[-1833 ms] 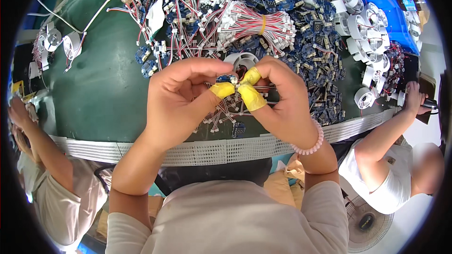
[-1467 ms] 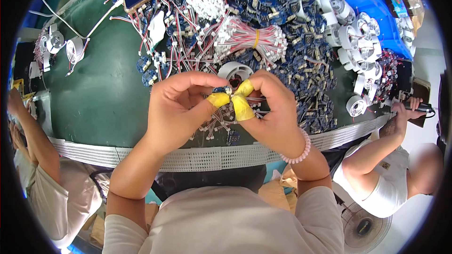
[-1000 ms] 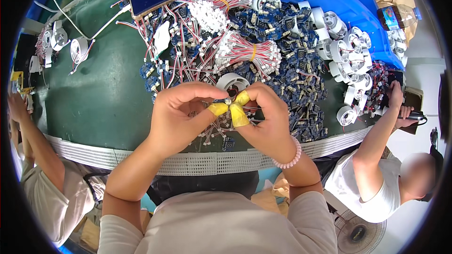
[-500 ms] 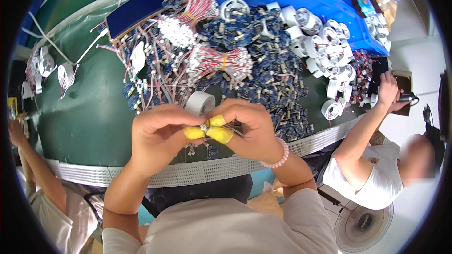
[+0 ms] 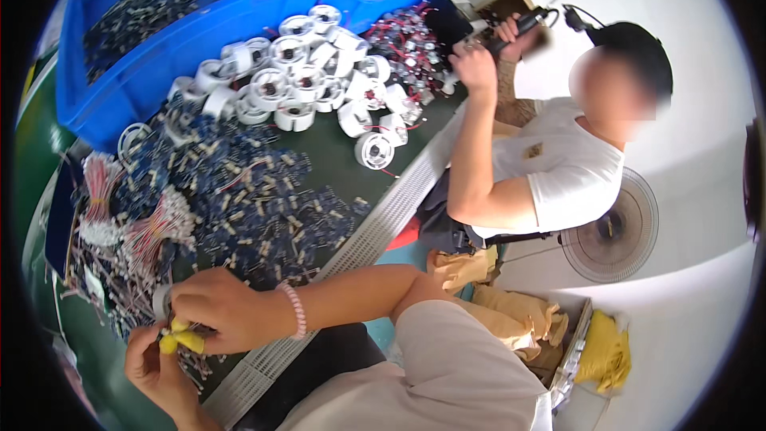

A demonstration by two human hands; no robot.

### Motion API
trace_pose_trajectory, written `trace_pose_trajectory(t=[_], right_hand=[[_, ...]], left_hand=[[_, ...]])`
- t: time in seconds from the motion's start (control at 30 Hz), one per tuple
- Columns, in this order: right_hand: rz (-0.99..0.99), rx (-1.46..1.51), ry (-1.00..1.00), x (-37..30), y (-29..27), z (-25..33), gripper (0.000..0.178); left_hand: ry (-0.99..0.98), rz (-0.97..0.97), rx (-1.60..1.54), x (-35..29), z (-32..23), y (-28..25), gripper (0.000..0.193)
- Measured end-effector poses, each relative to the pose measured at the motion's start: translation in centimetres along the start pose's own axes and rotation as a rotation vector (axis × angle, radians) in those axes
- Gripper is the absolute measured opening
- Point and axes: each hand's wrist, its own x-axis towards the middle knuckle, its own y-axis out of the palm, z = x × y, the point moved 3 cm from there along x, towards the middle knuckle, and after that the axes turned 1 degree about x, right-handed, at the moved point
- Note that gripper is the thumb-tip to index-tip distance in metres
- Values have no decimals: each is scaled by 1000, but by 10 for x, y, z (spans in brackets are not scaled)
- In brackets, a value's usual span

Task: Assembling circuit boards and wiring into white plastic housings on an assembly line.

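At the lower left, my left hand [image 5: 158,369] and my right hand [image 5: 219,311] meet with their fingertips pinched together. Yellow finger covers [image 5: 182,338] sit on the tips. Between the fingertips is a small whitish connector with thin wires, mostly hidden by the fingers. A white plastic ring [image 5: 162,302] shows just beyond the fingers of my right hand; whether it is held I cannot tell. A pink bead bracelet [image 5: 292,310] circles my right wrist. Near the hands lie bundled red-and-white wires [image 5: 159,227] with white plugs and a spread of small blue circuit boards [image 5: 263,215].
White ring housings [image 5: 307,80] are heaped beside a long blue bin [image 5: 207,28] holding more parts. Small red-wired parts [image 5: 407,48] lie farther right. A co-worker [image 5: 550,168] holds a black tool [image 5: 523,25]. White perforated edging [image 5: 375,211] borders the green table. A fan [image 5: 610,223] stands behind.
The view has swung to the right, so my hands and the wires now appear lower left, and the bin and co-worker show more fully. Both hands keep their pinch.
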Motion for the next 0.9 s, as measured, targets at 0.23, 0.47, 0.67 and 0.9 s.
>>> trace_pose_trajectory(t=[0.23, 0.47, 0.67, 0.9], right_hand=[[38, 336, 44, -3, -2, -5, 22], [-25, 354, 99, -3, -4, -10, 23], [42, 473, 196, -1, 12, -15, 20], [148, 399, 324, 0, -8, -18, 11]], left_hand=[[136, 174, 234, 5, -9, -5, 20], [152, 91, 143, 9, -5, 5, 18], [81, 69, 85, -6, 13, -25, 19], [30, 163, -127, 13, -11, 15, 24]])
